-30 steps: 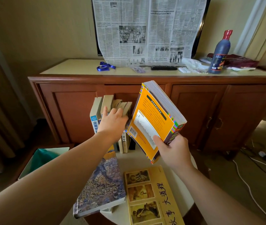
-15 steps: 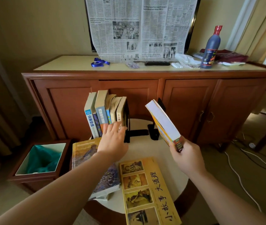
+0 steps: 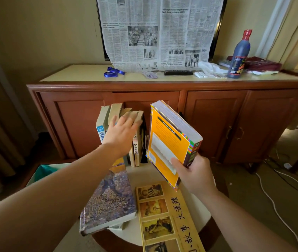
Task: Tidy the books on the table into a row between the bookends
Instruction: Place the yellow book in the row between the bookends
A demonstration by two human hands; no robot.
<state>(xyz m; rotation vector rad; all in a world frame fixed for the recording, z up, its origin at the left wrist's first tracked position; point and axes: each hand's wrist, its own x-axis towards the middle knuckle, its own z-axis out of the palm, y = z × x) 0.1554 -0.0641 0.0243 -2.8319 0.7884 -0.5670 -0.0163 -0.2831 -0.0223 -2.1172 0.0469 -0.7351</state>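
Several books [image 3: 137,140] stand upright in a row at the back of the round table [image 3: 144,173]. My left hand [image 3: 121,133] lies flat against their spines and tops, fingers spread. My right hand [image 3: 191,171] grips the lower corner of a thick orange book [image 3: 170,140], held tilted in the air just right of the row. A black bookend [image 3: 143,142] shows as a thin dark edge between the row and the orange book. A purple-covered book [image 3: 110,199] and a yellow picture book [image 3: 164,215] lie flat on the table near me.
A wooden sideboard [image 3: 162,113] stands right behind the table, with a dark bottle [image 3: 239,55], remote [image 3: 178,72] and blue ribbon [image 3: 112,72] on top. A newspaper [image 3: 160,31] hangs above. A bin with a green liner [image 3: 44,172] sits on the floor at left; cables [image 3: 279,188] run at right.
My right hand has turned the orange book so its cover faces me and lifted it closer to the row. My left hand moved up from the table onto the standing books.
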